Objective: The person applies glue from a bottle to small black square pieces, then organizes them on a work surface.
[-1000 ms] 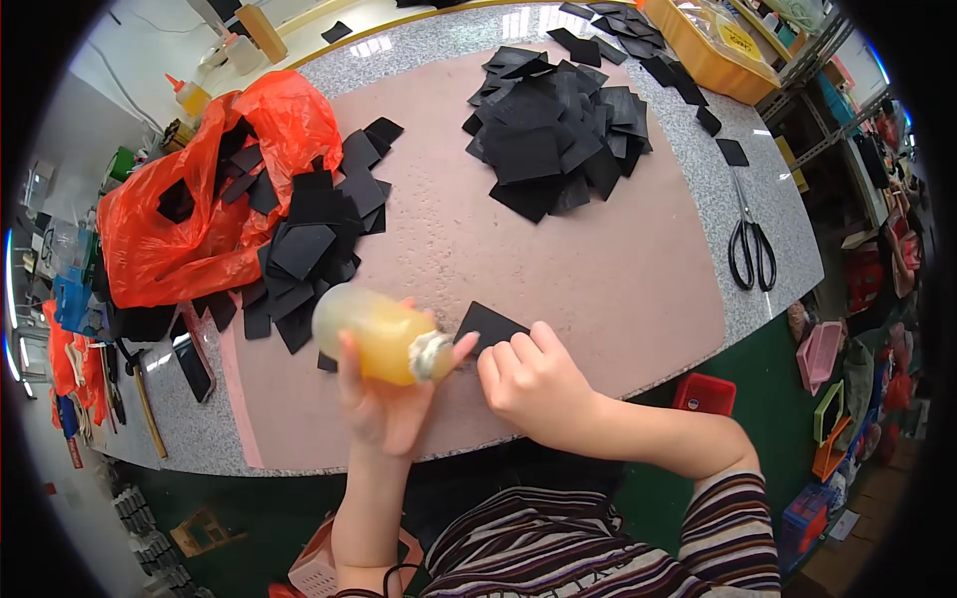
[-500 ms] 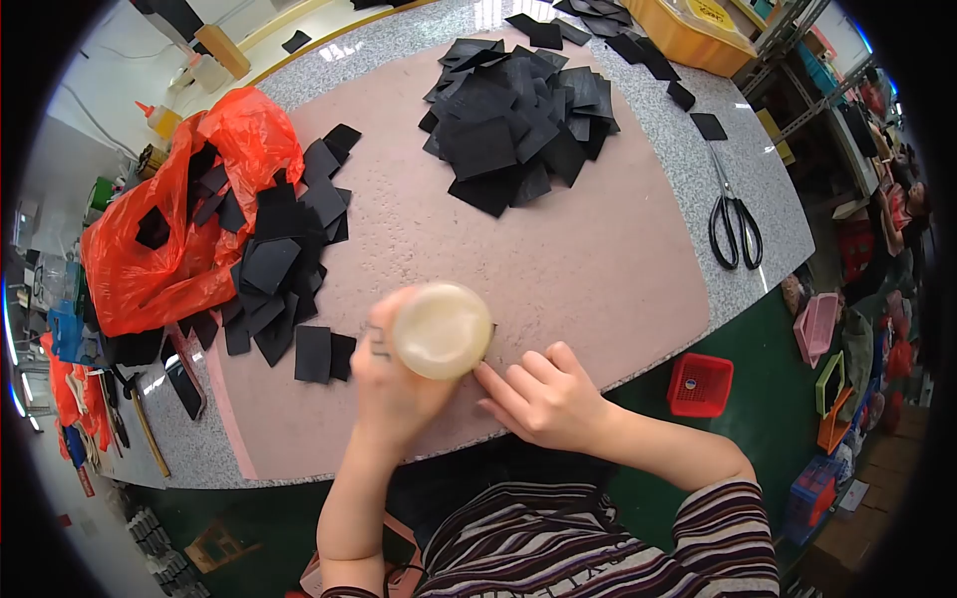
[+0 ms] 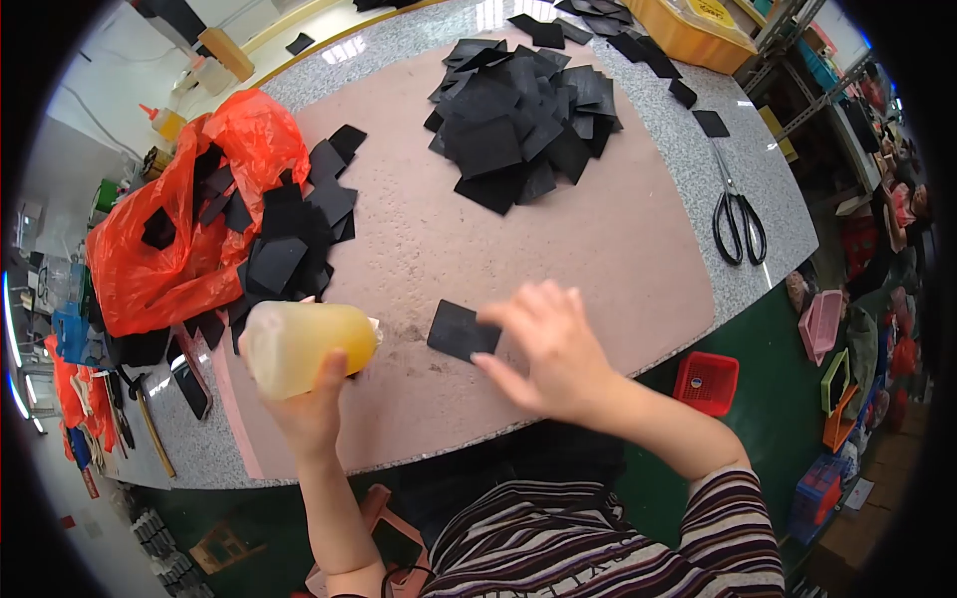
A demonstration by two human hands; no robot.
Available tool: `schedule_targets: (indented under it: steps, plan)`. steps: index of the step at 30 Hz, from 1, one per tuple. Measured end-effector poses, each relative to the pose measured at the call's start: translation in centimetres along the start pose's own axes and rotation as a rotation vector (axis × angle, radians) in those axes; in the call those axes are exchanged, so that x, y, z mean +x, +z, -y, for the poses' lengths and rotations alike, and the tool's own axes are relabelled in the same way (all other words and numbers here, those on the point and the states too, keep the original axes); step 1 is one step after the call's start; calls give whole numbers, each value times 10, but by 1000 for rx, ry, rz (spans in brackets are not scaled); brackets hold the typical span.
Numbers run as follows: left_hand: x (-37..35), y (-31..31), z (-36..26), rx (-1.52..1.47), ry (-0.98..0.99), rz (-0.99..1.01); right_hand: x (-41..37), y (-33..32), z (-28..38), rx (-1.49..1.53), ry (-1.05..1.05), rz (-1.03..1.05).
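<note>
My left hand is wrapped round a translucent bottle with yellow liquid inside, tilted on its side, its narrow end toward the middle of the mat. A single black rectangular piece lies flat on the pinkish mat in front of me. Over its right edge is my right hand, thumb and fingers spread apart, their tips overlapping the piece in this view. To the left, loose black pieces spill out of a red plastic bag. A bigger heap of black pieces sits at the far side of the mat.
Black-handled scissors lie on the speckled tabletop at the right. A yellow bin stands at the back right. At the left edge are a phone and a wooden-handled tool. A red basket is below the table.
My left hand has carried the bottle left and tipped it from base-up to sideways. My right hand has lifted and opened, and the black piece beneath now shows.
</note>
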State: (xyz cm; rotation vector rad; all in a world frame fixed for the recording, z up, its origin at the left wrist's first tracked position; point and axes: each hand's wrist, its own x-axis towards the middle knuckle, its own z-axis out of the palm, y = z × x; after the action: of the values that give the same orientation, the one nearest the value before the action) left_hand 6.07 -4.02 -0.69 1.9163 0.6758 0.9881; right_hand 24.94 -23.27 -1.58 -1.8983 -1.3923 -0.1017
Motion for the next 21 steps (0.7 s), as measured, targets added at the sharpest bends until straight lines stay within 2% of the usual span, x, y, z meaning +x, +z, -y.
schedule_targets:
  steps: [1,4,6,8,9,10,12,14,15,16,18,20,21]
  plan:
    - [-6,-7,-1,-162,-19,-69,5,5,-7,14,-2,60]
    - [-13,-31,-3,-135,14,-184,32,25,-20,167,3,257]
    - [-22,-60,2,-154,-36,-256,55,24,-16,402,69,464]
    - [-33,-88,10,-191,-92,-340,97,10,-23,473,167,190]
    - [-38,-100,13,-224,-81,-306,121,-1,-29,324,229,134]
    - [-43,-104,14,-277,-131,-338,135,4,-45,-286,-61,-83]
    - [-46,-111,15,-387,-215,-398,147,24,-40,-472,-301,-202]
    - [-52,-107,18,-641,-263,-352,136,77,-13,-5,-619,53]
    - [-56,-101,19,-768,-290,-327,128,89,7,-1,-801,141]
    - [-57,-92,19,-979,-321,-185,122,100,23,4,-980,229]
    - [-61,-68,17,-1384,-381,112,110,141,26,-41,-1110,251]
    - [-64,-50,30,-1257,-409,111,119,152,20,67,-1103,240]
    - [-61,-46,32,-1134,-473,43,124,148,17,96,-991,258]
